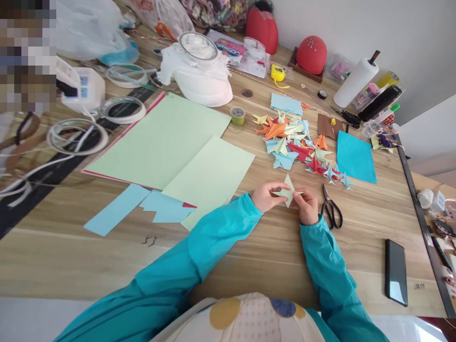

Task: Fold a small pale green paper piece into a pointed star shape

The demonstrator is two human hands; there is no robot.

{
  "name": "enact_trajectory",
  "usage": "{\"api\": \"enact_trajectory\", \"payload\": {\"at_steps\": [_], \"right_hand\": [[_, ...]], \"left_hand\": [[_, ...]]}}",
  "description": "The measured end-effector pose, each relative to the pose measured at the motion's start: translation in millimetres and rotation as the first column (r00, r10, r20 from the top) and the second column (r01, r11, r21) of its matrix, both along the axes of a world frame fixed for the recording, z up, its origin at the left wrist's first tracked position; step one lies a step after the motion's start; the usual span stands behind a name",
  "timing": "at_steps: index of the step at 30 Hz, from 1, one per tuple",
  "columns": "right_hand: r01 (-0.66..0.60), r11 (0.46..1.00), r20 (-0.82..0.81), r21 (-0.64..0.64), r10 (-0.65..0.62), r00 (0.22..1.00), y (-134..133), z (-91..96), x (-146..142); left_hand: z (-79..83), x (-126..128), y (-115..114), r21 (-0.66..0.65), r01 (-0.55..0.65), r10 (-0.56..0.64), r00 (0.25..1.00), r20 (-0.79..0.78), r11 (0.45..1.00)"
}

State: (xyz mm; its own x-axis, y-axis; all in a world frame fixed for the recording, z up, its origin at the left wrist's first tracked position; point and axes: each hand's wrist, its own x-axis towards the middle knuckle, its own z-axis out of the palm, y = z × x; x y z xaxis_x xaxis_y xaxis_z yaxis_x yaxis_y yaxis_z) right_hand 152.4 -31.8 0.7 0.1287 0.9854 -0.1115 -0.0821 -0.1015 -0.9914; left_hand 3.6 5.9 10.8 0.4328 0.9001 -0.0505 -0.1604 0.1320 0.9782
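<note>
Between my two hands is a small pale green folded paper, four-pointed like a star, held just above the wooden table. My left hand pinches its left side, thumb and fingers closed. On the right side, my right hand grips it with the thumb pressed on the front. Black-handled scissors lie just right of my right hand. Beyond my hands spreads a pile of folded paper pieces in orange, red, blue and pale green.
Pale green sheets and light blue paper strips lie to the left. A blue sheet sits right of the pile. A phone rests near the right edge. White tape rolls and a cloth-covered bundle stand farther back.
</note>
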Motion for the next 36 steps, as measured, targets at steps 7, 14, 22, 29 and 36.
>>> {"api": "enact_trajectory", "payload": {"at_steps": [7,14,22,29,36], "right_hand": [[0.009,1.000,0.000,0.026,-0.009,1.000,-0.5,-0.3,1.8],[0.004,1.000,0.017,0.023,-0.005,1.000,-0.2,1.2,1.6],[0.050,0.998,-0.029,0.026,-0.049,0.998,-1.2,0.2,1.5],[0.080,0.997,-0.064,-0.006,-0.080,0.995,-0.3,3.5,2.6],[-0.164,0.986,0.098,-0.010,0.164,0.982,-4.0,6.8,-3.4]], "left_hand": [[-2.2,1.0,0.4,-0.092,-0.010,0.011,1.000,0.015,0.996],[-1.8,2.8,2.1,-0.141,-0.042,0.051,0.997,0.062,0.989],[0.5,0.7,1.8,-0.182,-0.013,0.041,0.988,0.149,0.983],[4.7,-0.5,4.4,-0.193,-0.075,0.102,0.986,0.132,0.978],[-3.1,0.5,8.5,-0.159,-0.180,0.211,0.956,0.204,0.971]]}}
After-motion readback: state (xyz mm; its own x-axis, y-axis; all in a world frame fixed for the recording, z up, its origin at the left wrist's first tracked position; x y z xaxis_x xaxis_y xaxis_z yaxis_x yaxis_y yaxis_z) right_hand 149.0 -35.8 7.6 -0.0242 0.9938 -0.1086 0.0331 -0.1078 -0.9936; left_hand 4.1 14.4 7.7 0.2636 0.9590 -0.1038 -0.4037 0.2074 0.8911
